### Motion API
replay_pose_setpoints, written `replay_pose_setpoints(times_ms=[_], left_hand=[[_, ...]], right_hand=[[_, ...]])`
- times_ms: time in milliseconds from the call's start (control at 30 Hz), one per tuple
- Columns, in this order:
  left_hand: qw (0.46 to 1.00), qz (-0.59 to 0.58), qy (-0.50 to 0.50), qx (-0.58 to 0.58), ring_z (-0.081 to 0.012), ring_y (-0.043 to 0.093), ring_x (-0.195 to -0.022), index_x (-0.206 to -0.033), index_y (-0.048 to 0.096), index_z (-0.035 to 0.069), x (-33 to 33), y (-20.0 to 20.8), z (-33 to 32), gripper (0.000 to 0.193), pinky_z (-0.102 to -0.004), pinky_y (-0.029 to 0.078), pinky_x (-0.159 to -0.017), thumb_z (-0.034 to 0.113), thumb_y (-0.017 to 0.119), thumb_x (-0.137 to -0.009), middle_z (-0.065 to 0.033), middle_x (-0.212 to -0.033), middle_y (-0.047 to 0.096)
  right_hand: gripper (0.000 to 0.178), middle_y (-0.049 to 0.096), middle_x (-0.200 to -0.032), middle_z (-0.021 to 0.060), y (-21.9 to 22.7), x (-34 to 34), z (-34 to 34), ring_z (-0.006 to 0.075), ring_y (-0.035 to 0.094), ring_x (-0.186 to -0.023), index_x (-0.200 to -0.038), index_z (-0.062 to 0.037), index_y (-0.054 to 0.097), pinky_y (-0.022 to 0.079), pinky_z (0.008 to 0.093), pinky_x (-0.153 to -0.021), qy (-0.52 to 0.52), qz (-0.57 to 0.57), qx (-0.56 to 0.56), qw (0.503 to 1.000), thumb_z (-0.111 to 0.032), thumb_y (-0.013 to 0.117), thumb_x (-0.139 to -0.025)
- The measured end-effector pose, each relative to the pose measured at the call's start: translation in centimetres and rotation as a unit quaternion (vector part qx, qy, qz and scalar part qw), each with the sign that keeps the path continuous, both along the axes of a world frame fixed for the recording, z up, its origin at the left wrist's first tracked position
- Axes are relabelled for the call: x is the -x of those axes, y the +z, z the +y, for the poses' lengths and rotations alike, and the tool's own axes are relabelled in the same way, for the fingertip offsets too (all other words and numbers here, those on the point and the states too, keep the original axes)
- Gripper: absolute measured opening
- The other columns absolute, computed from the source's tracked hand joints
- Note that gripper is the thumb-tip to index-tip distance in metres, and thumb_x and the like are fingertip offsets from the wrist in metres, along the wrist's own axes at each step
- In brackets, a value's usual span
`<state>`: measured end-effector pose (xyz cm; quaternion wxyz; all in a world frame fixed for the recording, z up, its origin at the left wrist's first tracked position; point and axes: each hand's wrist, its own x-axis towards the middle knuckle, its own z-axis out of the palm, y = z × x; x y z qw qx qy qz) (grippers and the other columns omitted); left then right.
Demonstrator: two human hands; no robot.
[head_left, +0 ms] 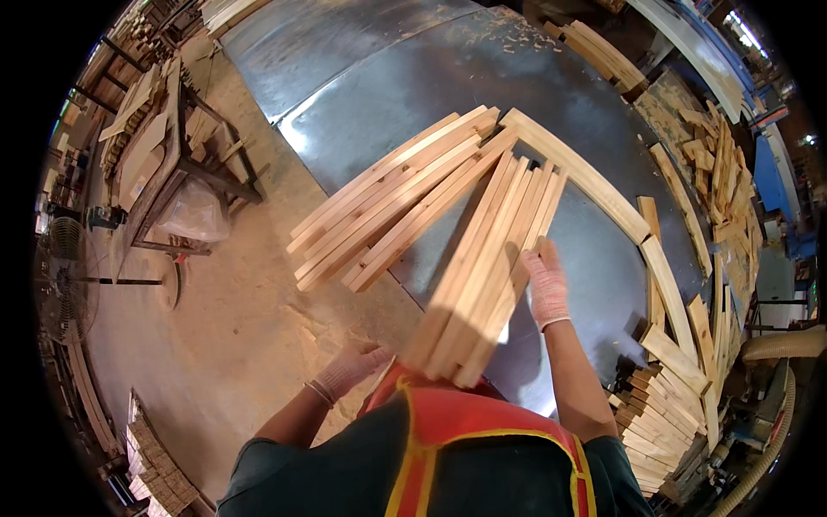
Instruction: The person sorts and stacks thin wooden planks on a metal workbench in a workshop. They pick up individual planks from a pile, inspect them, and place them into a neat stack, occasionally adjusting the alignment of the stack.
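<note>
A bundle of long pale wooden strips lies in front of me, its far end on the metal tabletop and its near end overhanging close to my body. My right hand, in a light knitted glove, is closed at the bundle's right edge, slightly blurred. My left hand, gloved too, is at the left of my red apron, apart from the bundle. Its fingers stretch toward the near ends of the strips. More wooden strips fan out to the left, jutting past the table edge.
A curved row of wooden pieces runs from the middle of the table toward the right. Stacked blocks and scattered offcuts sit on the right. At left stand a workbench and a fan on the dusty floor.
</note>
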<state>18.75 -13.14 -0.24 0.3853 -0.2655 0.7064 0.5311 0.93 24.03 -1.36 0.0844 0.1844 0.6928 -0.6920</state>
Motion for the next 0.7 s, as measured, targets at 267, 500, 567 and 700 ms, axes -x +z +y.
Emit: replay_pose_setpoints(times_ms=[267,500,567,700], left_hand=[[0.972,0.144,-0.121,0.142,-0.0333,0.065,-0.129,-0.144,0.062,0.003,18.7,1.6,10.7,0.079,-0.0452,0.048,-0.112,0.063,0.061,-0.093,-0.0203,-0.134,0.070],[0.942,0.165,-0.208,0.206,-0.0408,0.060,-0.133,-0.156,0.041,0.004,20.7,2.9,20.8,0.100,-0.0489,0.051,-0.110,0.060,0.074,-0.080,-0.0233,-0.147,0.056],[0.933,0.196,-0.205,0.223,-0.0407,0.058,-0.135,-0.160,0.035,0.003,20.7,5.2,21.9,0.106,-0.0482,0.050,-0.111,0.056,0.078,-0.078,-0.0236,-0.148,0.055],[0.878,0.399,-0.151,0.218,-0.0421,0.058,-0.134,-0.158,0.038,0.001,21.5,12.6,23.4,0.098,-0.0474,0.048,-0.114,0.047,0.080,-0.083,-0.0249,-0.150,0.053]], right_hand=[[0.082,0.057,-0.153,0.0185,-1.3,1.0,2.4,0.0279,0.056,-0.138,-0.161,0.0045,0.037,0.044,0.0382,-0.114,0.036,-0.069,-0.036,0.996,-0.031,0.076,-0.098],[0.069,0.073,-0.125,0.0120,-3.8,0.2,4.2,0.0216,0.068,-0.110,-0.145,0.0016,0.055,0.054,0.0355,-0.097,0.040,-0.036,0.099,0.994,-0.034,0.083,-0.093],[0.068,0.073,-0.123,0.0117,-0.9,-0.1,4.8,0.0220,0.068,-0.110,-0.145,0.0011,0.056,0.054,0.0351,-0.097,-0.004,-0.037,0.146,0.989,-0.031,0.083,-0.093],[0.068,0.067,-0.132,0.0124,11.6,0.1,6.1,0.0205,0.065,-0.116,-0.148,0.0011,0.051,0.053,0.0340,-0.101,-0.030,0.106,0.069,0.991,-0.027,0.082,-0.095]])
